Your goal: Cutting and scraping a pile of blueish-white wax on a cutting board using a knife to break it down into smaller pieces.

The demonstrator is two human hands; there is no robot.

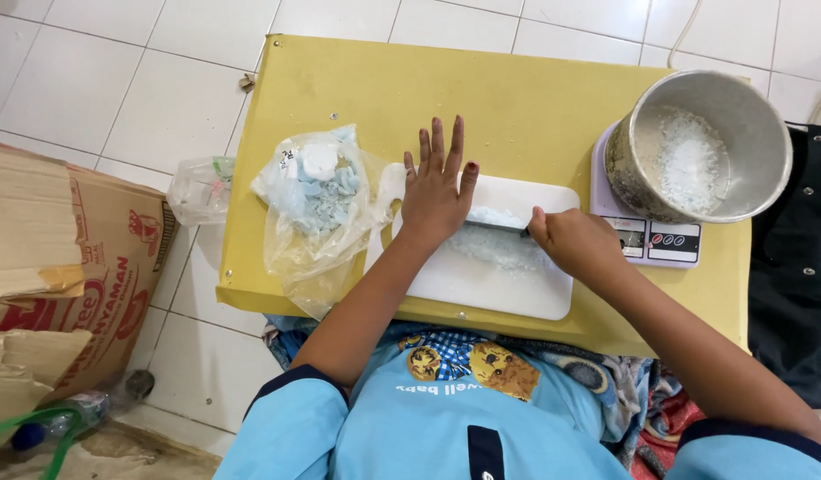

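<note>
My left hand (437,187) lies flat with fingers spread, pressing on the back of a knife blade (495,228) over a white cutting board (481,289). My right hand (575,242) is closed around the knife's handle at the board's right side. Under the blade lies a heap of pale chopped flakes (492,244). A clear plastic bag (317,209) of pale blue and white chunks sits just left of the board.
A metal pot (699,147) holding white flakes stands on a lilac kitchen scale (659,242) at the right of the yellow low table (481,84). A cardboard box (68,258) and a plastic bottle (68,418) lie on the tiled floor at left.
</note>
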